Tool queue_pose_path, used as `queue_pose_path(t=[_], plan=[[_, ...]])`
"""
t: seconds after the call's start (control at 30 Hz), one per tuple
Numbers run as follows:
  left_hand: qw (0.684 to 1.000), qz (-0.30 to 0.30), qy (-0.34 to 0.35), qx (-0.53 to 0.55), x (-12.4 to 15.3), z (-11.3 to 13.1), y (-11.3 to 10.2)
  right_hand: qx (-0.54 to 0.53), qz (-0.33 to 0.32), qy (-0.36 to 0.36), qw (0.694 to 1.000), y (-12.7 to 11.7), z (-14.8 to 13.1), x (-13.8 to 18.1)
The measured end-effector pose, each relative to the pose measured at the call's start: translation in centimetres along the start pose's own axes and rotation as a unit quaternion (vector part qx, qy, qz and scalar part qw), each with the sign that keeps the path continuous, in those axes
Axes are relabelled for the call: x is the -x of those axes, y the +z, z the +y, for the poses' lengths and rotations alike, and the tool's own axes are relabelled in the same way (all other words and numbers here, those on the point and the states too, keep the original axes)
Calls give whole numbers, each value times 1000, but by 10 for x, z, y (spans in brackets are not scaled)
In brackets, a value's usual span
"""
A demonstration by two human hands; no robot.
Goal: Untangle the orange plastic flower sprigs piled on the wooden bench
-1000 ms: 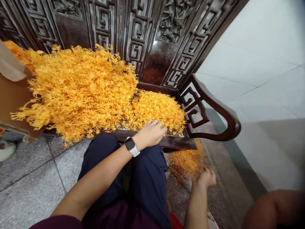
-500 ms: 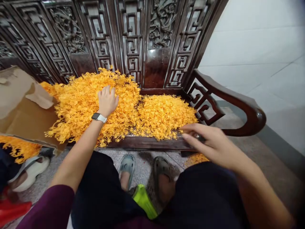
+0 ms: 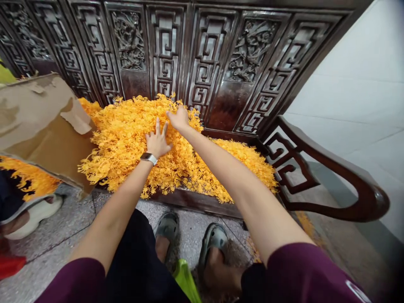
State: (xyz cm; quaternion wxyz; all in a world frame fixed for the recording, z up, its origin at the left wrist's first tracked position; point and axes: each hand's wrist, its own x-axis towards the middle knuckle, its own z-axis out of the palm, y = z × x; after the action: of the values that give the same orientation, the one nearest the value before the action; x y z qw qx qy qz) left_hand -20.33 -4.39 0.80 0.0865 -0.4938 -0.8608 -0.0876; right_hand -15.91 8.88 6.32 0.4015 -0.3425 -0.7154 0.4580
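A big heap of orange-yellow plastic sprigs (image 3: 126,143) covers the seat of a dark carved wooden bench (image 3: 202,54). My left hand (image 3: 158,141), with a watch on its wrist, lies flat on top of the heap, fingers spread. My right hand (image 3: 179,118) reaches further back, near the bench's carved backrest, with its fingers extended onto the heap's top edge. Neither hand visibly holds anything. A lower, flatter layer of the sprigs (image 3: 249,162) fills the right part of the seat.
A torn cardboard box (image 3: 41,126) stands at the left with more orange sprigs (image 3: 28,179) under it. The bench's curved armrest (image 3: 331,176) sticks out at the right. My sandalled feet (image 3: 189,242) rest on the speckled floor; someone's light shoe (image 3: 34,212) is at far left.
My right hand has risen from the seat's front edge to the back of the heap. My left hand shifted slightly right on the heap. The camera tilted up.
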Motion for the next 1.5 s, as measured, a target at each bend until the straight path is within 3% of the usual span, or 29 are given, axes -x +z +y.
queue_pose_path(t=[0.1,0.2,0.5,0.67,0.9,1.13,1.33,1.5], plan=[[1000,-7,-7,-6,-7,-2,5,-67,4,50,996,22,-9,-23],[1000,-3,-20,0,-14,-5,7,-87,10,48,995,22,-13,-24],[998,24,-55,33,-40,-11,15,-236,23,48,970,-17,-18,34],[998,25,-57,25,-37,-8,14,-300,17,54,952,-42,-18,54],[995,41,-81,36,-30,-13,10,-289,21,-29,957,-49,-14,83],[995,28,-81,45,-35,-21,10,-189,-44,-148,970,-57,-7,139],[993,45,-86,66,-36,-28,10,-218,35,-119,968,-79,-13,149],[992,63,-68,90,-32,-38,5,-359,79,-79,927,-91,-19,144]])
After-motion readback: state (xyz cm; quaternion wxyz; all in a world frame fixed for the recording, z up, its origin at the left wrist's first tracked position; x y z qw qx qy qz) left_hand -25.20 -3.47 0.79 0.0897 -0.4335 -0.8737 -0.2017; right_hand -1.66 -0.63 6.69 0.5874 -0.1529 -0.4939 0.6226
